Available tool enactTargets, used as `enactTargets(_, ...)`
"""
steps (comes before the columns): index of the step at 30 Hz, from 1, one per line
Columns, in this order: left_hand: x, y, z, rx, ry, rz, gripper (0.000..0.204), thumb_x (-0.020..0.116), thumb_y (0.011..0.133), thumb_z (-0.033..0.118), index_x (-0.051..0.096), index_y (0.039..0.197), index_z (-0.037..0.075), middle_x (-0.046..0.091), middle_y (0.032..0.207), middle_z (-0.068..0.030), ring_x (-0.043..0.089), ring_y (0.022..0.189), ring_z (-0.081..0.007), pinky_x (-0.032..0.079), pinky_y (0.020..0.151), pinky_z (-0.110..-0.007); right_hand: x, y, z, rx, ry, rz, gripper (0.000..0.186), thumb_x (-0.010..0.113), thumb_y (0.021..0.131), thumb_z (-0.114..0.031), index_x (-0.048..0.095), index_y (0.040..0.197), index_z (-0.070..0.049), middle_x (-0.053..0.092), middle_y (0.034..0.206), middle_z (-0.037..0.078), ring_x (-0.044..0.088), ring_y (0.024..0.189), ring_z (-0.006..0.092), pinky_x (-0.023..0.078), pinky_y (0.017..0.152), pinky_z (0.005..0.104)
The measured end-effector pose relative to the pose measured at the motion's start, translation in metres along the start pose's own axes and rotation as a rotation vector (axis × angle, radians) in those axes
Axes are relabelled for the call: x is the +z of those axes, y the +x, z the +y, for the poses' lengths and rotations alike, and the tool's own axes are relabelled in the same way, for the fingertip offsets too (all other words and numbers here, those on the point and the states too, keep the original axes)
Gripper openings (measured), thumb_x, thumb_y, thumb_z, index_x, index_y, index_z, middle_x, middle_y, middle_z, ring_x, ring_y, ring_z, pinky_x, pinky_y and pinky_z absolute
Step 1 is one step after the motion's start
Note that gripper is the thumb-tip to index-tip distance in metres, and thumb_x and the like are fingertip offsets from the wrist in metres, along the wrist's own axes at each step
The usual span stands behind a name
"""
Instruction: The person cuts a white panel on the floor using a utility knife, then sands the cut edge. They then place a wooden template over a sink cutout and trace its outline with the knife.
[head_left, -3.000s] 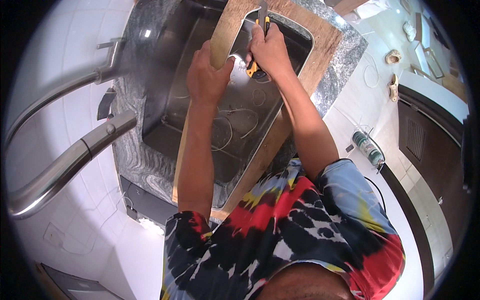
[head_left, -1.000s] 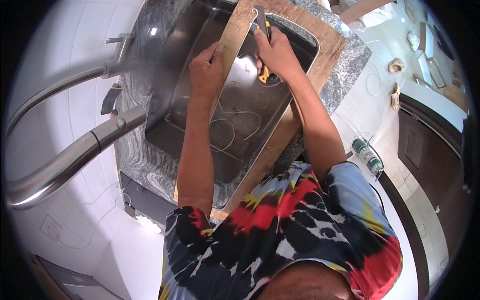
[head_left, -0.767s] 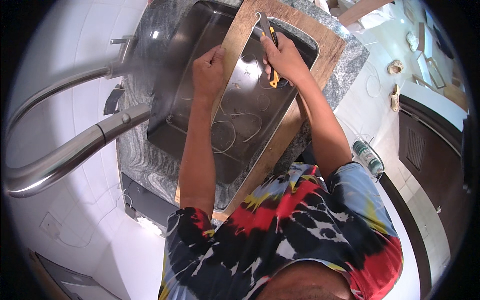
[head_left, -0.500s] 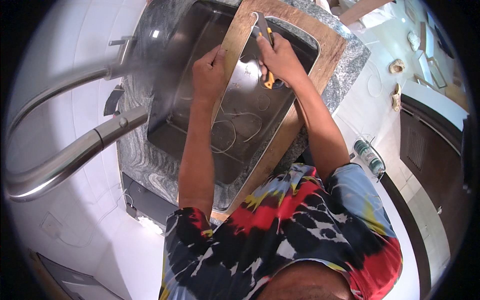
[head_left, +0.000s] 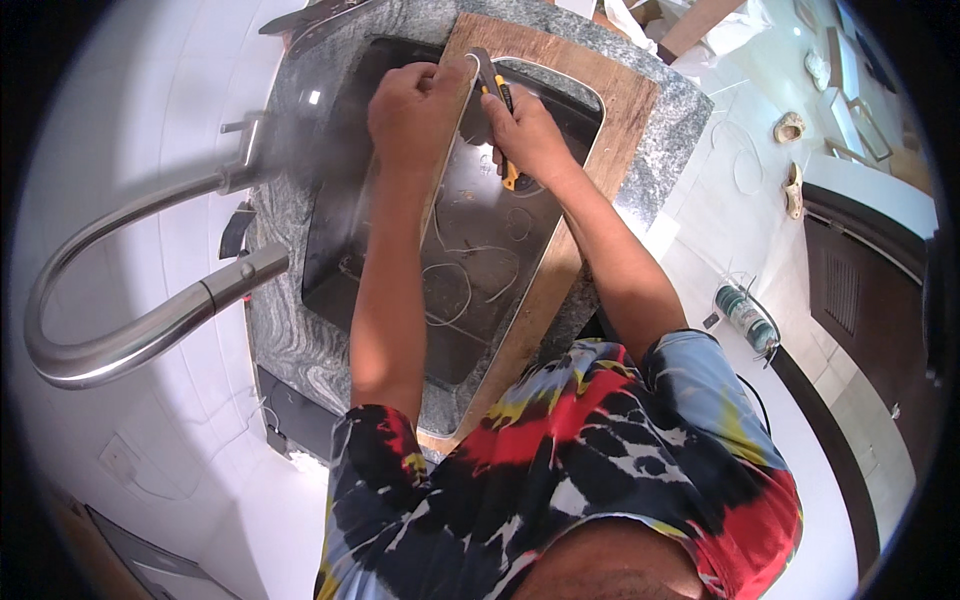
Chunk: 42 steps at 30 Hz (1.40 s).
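Note:
A wooden board [head_left: 625, 105] with a large rounded cutout lies over the dark sink [head_left: 345, 225]. Thin white edging follows the rim of the cutout. My right hand [head_left: 525, 138] is wrapped round a hand tool [head_left: 486, 72] with a dark grey head and yellow-and-black handles; its exact kind is unclear. The tool's head is at the cutout's far left corner, beside a white curl of edging [head_left: 473, 62]. Close by on the left, my closed left hand [head_left: 412, 112] is at the board's edge. Whatever its fingers hold is hidden.
Loose white strips [head_left: 445, 295] lie in the sink. A curved metal faucet [head_left: 130, 350] reaches in from the left above the grey stone countertop [head_left: 285, 300]. On the right, the floor bears a green roll-like bundle [head_left: 745, 315] and a pair of clogs [head_left: 790, 128].
My left hand has moved up along the board's left edge, nearer the tool's head. The tool stays in my right hand at the corner. The whole view has shifted slightly.

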<state>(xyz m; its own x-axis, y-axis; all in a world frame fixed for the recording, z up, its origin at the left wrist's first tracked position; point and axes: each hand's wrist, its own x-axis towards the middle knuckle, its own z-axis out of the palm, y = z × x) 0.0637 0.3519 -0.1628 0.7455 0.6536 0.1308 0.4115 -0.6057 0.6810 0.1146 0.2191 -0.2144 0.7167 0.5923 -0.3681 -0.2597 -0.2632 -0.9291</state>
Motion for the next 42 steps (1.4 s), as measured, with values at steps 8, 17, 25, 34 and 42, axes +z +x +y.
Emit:
enactTargets(8, 0.055, 0.022, -0.018, 0.224, 0.244, 0.153, 0.033, 0.075, 0.08, 0.036, 0.076, 0.084, 0.003, 0.071, 0.082, -0.0156, 0.064, 0.075, -0.0327, 0.049, 0.076, -0.044, 0.004, 0.001, 0.012, -0.011, -0.089, 0.068, 0.029, 0.054, 0.101, -0.027, 0.052, 0.098, 0.003, 0.066, 0.068, 0.018, 0.068, 0.056, 0.0285, 0.054, 0.054, 0.0404)
enactTargets(17, 0.053, 0.016, -0.026, 0.19, -0.022, 0.007, 0.018, 0.073, 0.082, 0.022, 0.078, 0.087, 0.006, 0.069, 0.08, -0.0131, 0.061, 0.08, -0.0308, 0.048, 0.073, -0.041, -0.002, -0.007, -0.001, 0.066, 0.049, 0.001, 0.026, 0.053, 0.101, -0.026, 0.051, 0.098, 0.0, 0.065, 0.069, 0.015, 0.066, 0.053, 0.0238, 0.053, 0.051, 0.0382)
enactTargets(25, 0.066, 0.009, -0.029, 0.21, -0.061, 0.205, 0.011, 0.074, 0.078, 0.017, 0.077, 0.083, 0.007, 0.065, 0.083, -0.0097, 0.056, 0.091, -0.0291, 0.045, 0.082, -0.04, -0.019, -0.014, -0.002, 0.119, 0.193, 0.084, 0.031, 0.05, 0.105, -0.032, 0.049, 0.098, -0.002, 0.056, 0.067, 0.005, 0.056, 0.046, 0.0121, 0.047, 0.04, 0.0279)
enactTargets(34, 0.063, 0.013, -0.038, 0.127, -0.243, 0.186, 0.013, 0.076, 0.077, 0.012, 0.075, 0.083, 0.001, 0.067, 0.092, -0.0131, 0.066, 0.08, -0.0246, 0.053, 0.074, -0.035, -0.013, -0.023, -0.008, 0.126, -0.127, 0.027, 0.035, 0.052, 0.102, -0.03, 0.055, 0.097, 0.004, 0.063, 0.063, 0.014, 0.067, 0.051, 0.0237, 0.053, 0.049, 0.0371)
enactTargets(42, 0.058, 0.013, -0.034, 0.084, -0.3, 0.199, 0.011, 0.077, 0.075, 0.007, 0.075, 0.081, -0.002, 0.072, 0.095, -0.0141, 0.071, 0.08, -0.0233, 0.056, 0.072, -0.031, -0.013, -0.011, 0.002, 0.07, -0.134, -0.022, 0.037, 0.052, 0.103, -0.03, 0.053, 0.091, 0.004, 0.06, 0.061, 0.011, 0.063, 0.048, 0.0211, 0.05, 0.045, 0.0359)
